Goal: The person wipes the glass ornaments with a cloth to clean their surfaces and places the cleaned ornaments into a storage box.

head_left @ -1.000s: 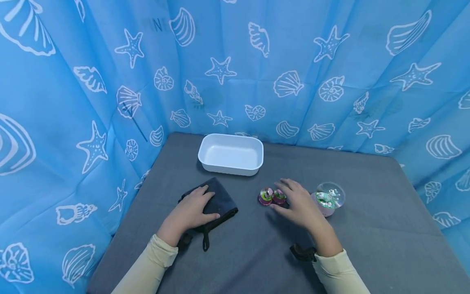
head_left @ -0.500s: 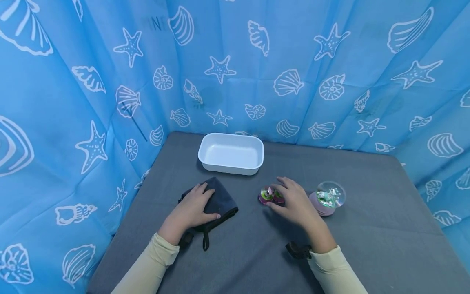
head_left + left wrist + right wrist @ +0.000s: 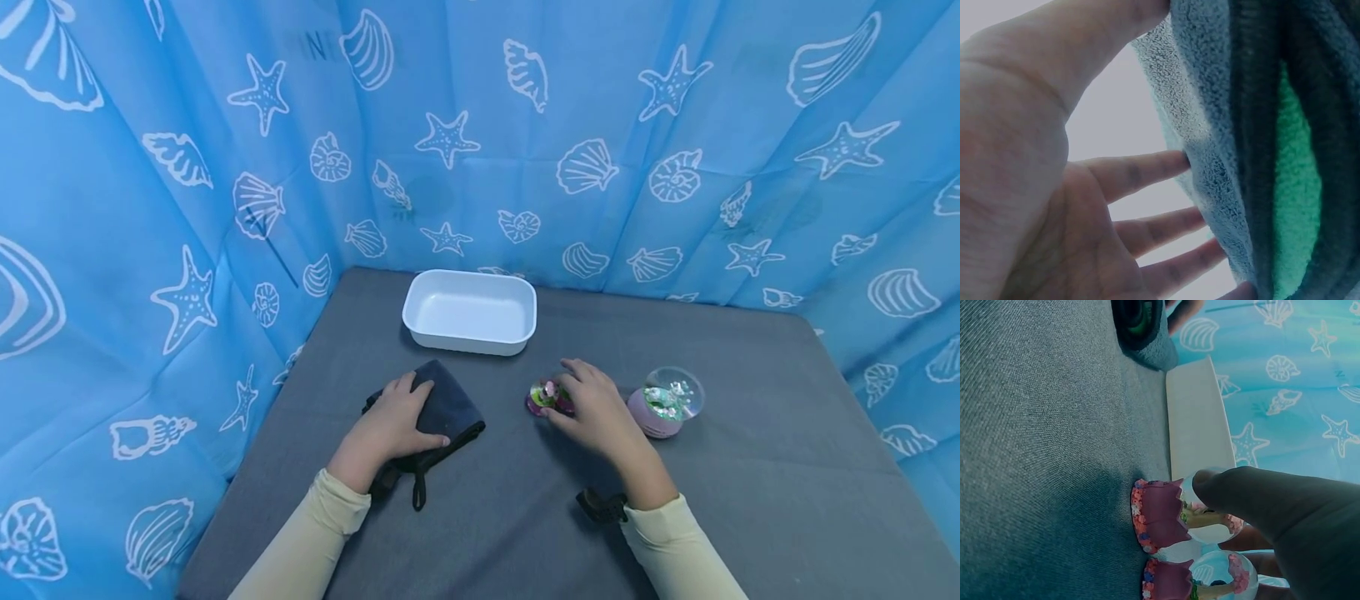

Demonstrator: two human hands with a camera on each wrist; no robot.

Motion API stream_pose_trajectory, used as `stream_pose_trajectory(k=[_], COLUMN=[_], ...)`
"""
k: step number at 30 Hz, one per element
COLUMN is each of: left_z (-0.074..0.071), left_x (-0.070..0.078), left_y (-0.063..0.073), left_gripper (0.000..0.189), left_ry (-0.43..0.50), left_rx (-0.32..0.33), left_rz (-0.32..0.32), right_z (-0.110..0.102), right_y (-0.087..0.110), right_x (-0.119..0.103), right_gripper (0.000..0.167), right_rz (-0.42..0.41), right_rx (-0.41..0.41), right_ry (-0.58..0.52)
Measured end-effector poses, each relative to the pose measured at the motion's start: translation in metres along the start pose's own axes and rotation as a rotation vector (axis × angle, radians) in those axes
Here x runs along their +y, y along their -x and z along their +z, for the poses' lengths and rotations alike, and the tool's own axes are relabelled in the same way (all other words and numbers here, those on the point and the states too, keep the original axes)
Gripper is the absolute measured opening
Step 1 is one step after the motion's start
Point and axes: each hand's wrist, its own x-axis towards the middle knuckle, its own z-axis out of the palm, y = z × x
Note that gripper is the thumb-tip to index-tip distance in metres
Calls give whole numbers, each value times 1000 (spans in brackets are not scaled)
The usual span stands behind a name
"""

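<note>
My left hand rests on a folded dark towel with black edging and a hanging loop. In the left wrist view its fingers are nearly straight against the terry cloth, and green shows inside the fold. Two small snow globes with purple bases stand side by side on the grey cloth. My right hand reaches over them, its thumb across the dome of one and other fingers behind the globes. In the head view this hand partly covers the right-hand small globe.
A white rectangular tray stands at the back of the grey-covered table. Just right of my right hand is a larger snow globe with a pink base. Blue curtains with shell prints line the back and sides.
My right hand has shifted left and closed in around the small snow globes, covering more of the right-hand one. The left hand stays on the towel.
</note>
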Motion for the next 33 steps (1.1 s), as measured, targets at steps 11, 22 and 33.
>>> stream_pose_trajectory(k=[11, 22, 33], left_z=[0, 1, 0], left_x=[-1, 0, 2], left_y=[-1, -3, 6], left_gripper=[96, 95, 95], left_ry=[-8, -6, 7], left_rx=[-10, -2, 7], left_rz=[8, 37, 47], right_z=[1, -17, 2], right_y=[0, 29, 41], right_x=[-2, -10, -7], right_gripper=[50, 46, 59], right_rz=[13, 10, 223], right_rx=[11, 152, -154], right_ry=[3, 17, -145])
